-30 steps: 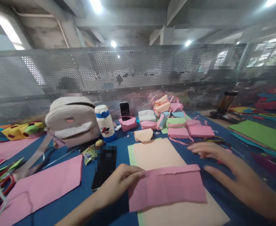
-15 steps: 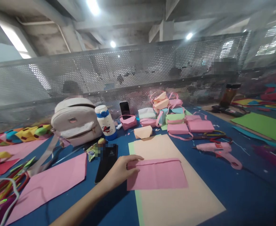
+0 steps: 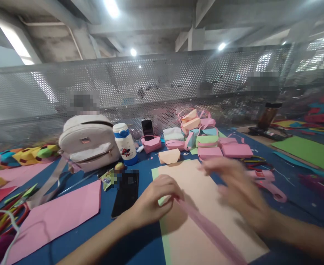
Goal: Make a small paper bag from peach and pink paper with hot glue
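Head view: left hand (image 3: 157, 198) at 6 o'clock pinches pink paper (image 3: 204, 223), trailing toward 5; right hand (image 3: 240, 195), blurred at 4, looks released. Likely repositioning the paper; the next move calls for steady support.

Dim room, bright overhead lamps, glare at left window, motion-blurred right hand (image 3: 242, 195), stretched edges.

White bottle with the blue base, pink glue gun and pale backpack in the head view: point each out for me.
White bottle with blue base (image 3: 126, 148): head view, middle of its body.
Pink plastic glue gun (image 3: 274, 190): head view, its handle.
Pale zipped backpack (image 3: 88, 147): head view, front panel.
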Demonstrator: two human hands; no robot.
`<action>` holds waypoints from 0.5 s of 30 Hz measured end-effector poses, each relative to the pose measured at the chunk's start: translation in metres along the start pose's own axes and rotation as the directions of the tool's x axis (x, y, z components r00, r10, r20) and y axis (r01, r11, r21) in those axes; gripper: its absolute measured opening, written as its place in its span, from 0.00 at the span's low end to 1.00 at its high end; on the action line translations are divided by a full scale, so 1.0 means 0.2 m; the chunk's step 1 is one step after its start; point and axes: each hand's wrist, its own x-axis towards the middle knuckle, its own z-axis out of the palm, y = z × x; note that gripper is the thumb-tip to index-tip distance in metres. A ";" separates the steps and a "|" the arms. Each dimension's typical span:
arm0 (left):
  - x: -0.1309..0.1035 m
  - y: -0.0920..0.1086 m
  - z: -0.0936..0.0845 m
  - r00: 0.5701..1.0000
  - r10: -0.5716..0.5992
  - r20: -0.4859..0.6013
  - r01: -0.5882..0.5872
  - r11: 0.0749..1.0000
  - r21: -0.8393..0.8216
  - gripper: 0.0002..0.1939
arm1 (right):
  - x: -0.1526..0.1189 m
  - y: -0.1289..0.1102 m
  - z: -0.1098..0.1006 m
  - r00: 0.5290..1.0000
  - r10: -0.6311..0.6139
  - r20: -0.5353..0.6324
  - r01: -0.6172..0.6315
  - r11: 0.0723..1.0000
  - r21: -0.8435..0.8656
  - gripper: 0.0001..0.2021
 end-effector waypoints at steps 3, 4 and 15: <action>0.05 0.07 0.03 0.974 0.074 -0.215 -0.064 0.996 0.057 0.10 | 0.11 0.04 0.13 0.933 0.117 0.340 -0.240 0.907 0.345 0.26; 0.06 0.08 0.04 0.961 0.076 -0.268 -0.064 0.997 0.052 0.10 | 0.13 0.05 0.17 0.886 0.150 0.438 -0.349 0.839 0.418 0.26; -0.06 -0.03 0.09 0.736 -0.677 0.019 0.244 0.239 -0.940 0.33 | 0.15 0.14 0.29 0.859 0.393 0.327 -0.511 0.664 0.545 0.25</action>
